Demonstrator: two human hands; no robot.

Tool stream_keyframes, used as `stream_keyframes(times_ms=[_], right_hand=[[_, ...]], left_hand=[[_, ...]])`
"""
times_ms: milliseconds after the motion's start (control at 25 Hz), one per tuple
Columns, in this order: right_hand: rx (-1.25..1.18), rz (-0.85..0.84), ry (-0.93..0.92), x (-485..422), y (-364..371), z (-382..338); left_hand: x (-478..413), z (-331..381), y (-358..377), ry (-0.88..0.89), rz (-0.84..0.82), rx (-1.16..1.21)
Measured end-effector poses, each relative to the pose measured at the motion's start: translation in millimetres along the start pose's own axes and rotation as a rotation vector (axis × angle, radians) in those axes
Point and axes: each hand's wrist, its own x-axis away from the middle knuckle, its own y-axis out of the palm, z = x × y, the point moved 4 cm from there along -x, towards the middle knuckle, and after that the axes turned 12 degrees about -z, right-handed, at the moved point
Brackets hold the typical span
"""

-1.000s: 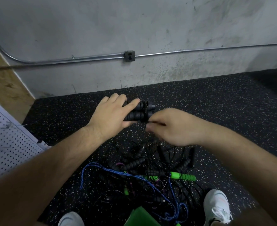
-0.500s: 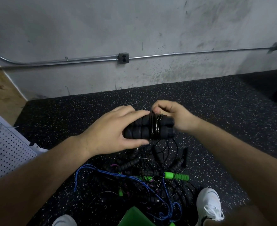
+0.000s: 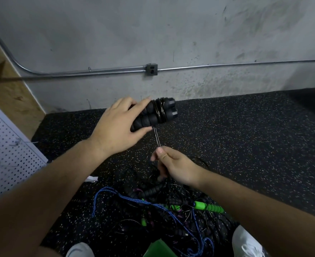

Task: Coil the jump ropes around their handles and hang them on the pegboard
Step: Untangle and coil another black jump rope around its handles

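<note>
Jump ropes (image 3: 162, 206) tangle on speckled rubber floor (image 3: 245, 136) (concrete wall (image 3: 171, 34) behind).

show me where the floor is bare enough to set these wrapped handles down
Bare speckled floor runs wide on the right, between the wall and the right hand. A narrower bare strip lies between the pegboard and the left hand gripping the black handles. Crowded: the rope tangle below both hands, reaching down to the shoes.

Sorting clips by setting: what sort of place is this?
Probably a home or garage gym corner: speckled rubber floor, bare concrete wall with exposed conduit, a white pegboard at the left, and tangled jump ropes piled underfoot.
</note>
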Motion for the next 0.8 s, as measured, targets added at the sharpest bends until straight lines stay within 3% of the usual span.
stream_keyframes(times_ms=[80, 240, 400, 600, 680, 800], right_hand=[[0.052, 0.013, 0.035, -1, 5, -11], [0.403, 0.067, 0.12, 16, -10, -37], [0.42, 0.028, 0.143, 39, -27, -58], [1.028, 0.315, -0.01, 47, -52, -87], [1.022, 0.389, -0.056, 49, -70, -87], [0.804, 0.384, -0.015, 47, -102, -69]], left_hand=[[-3, -18, 7, -0.049, -0.046, -0.063], [-7, -29, 19, -0.056, -0.116, -0.063], [-10, -25, 25, -0.061, -0.148, -0.081], [-10, 1, 35, 0.032, -0.283, -0.066], [-5, 17, 39, 0.152, -0.343, -0.023], [4, 40, 38, 0.257, -0.389, 0.102]])
